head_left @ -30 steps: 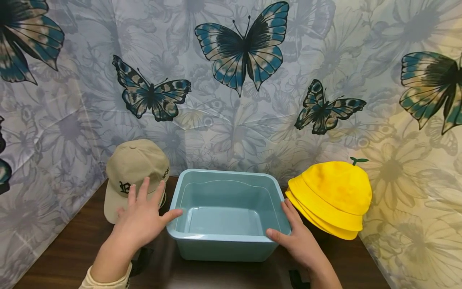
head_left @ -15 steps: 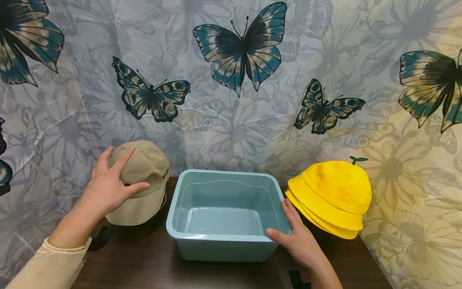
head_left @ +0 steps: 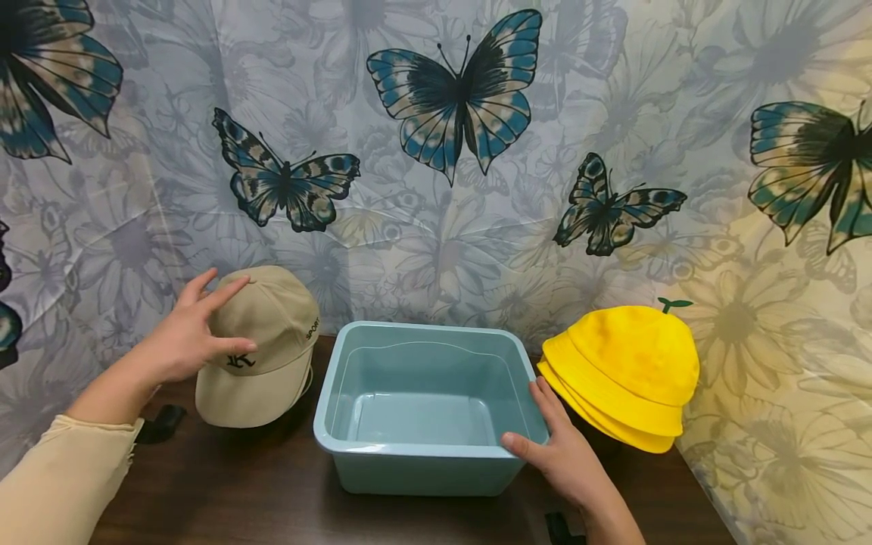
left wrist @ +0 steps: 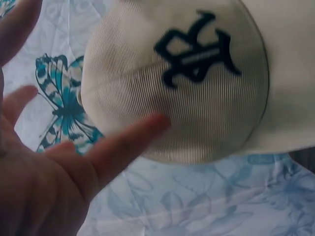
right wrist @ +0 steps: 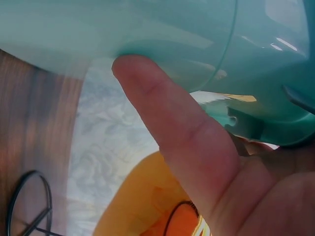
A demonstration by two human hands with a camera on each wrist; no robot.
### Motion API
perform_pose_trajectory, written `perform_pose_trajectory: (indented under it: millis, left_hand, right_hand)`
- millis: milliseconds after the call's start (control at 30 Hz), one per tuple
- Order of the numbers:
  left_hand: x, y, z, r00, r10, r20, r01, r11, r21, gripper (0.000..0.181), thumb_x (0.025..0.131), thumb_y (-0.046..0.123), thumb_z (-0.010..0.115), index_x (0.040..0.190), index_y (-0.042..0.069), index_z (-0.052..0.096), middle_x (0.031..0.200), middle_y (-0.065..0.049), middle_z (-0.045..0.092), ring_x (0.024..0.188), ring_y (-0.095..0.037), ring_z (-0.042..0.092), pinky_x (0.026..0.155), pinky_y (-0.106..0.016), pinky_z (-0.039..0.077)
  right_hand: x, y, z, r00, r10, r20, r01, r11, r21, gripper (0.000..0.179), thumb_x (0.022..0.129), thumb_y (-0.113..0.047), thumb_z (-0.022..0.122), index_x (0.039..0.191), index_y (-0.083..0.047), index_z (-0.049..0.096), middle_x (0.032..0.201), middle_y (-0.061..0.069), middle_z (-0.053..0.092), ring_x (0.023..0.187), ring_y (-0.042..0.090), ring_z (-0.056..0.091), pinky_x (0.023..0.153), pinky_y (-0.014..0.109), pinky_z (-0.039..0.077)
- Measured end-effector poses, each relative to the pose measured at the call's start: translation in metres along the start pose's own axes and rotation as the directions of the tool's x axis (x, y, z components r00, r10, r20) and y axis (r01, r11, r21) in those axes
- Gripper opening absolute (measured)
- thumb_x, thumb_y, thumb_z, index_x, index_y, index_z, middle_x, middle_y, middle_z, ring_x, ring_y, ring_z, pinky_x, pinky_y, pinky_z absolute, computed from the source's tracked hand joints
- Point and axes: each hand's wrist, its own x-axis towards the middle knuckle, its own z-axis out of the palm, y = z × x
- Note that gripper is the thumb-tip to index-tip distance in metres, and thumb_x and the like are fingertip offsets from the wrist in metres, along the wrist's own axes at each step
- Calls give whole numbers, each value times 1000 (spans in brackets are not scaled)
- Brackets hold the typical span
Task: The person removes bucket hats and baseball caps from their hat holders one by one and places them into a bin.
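A beige baseball cap [head_left: 272, 325] with a dark embroidered letter sits at the left, its brim toward me. My left hand [head_left: 180, 341] is at its left side with fingers spread, and the fingertips overlap the crown in the head view. In the left wrist view one finger [left wrist: 133, 142] points across the front of the cap [left wrist: 206, 113]. A light blue plastic tub [head_left: 425, 473] stands in the middle. My right hand [head_left: 568, 458] grips its front right corner, thumb [right wrist: 162, 108] on the rim and fingers along the right side.
To the right of the tub is a stack of yellow bucket hats [head_left: 627, 348], the top one with a green sprout. A dark wooden table [head_left: 259, 484] lies underneath. Close behind hangs a butterfly-print cloth [head_left: 450, 250]. A black wire loop [right wrist: 29, 196] shows in the right wrist view.
My left hand has moved leftward and back, from in front of the cap beside the tub to the cap's left side, uncovering the letter. The right hand has stayed on the tub.
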Motion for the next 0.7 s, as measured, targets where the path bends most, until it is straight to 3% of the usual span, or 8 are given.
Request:
perform_pose_trajectory:
  millis: [267, 533, 700]
  left_hand:
    - [8, -8, -11, 997, 8, 73, -10, 1000, 30, 98, 82, 38, 83, 159, 12, 28, 161, -25, -13, 137, -64, 6, 93, -75, 24]
    - [13, -15, -11, 996, 18, 82, -23, 998, 64, 90, 82, 40, 82, 155, 10, 37, 161, -26, -8, 139, -61, 6, 96, -74, 23]
    - [16, -16, -7, 996, 50, 73, -55, 995, 80, 82, 83, 33, 83, 151, 7, 45, 161, -28, -1, 138, -61, 10, 98, -73, 24]
  right_hand:
    - [0, 0, 0, 1000, 9, -1, -9, 1000, 10, 106, 83, -52, 75, 162, -15, 14, 166, 6, -1, 146, 44, 11, 104, 69, 28]
    - [2, 3, 1, 1000, 7, 3, -7, 999, 32, 106, 83, -52, 76, 162, -15, 14, 166, 6, -1, 146, 44, 10, 104, 68, 29]
    - [2, 4, 1, 1000, 2, 4, -2, 1000, 30, 104, 85, -50, 75, 162, -15, 14, 166, 6, -2, 146, 44, 9, 104, 69, 27]
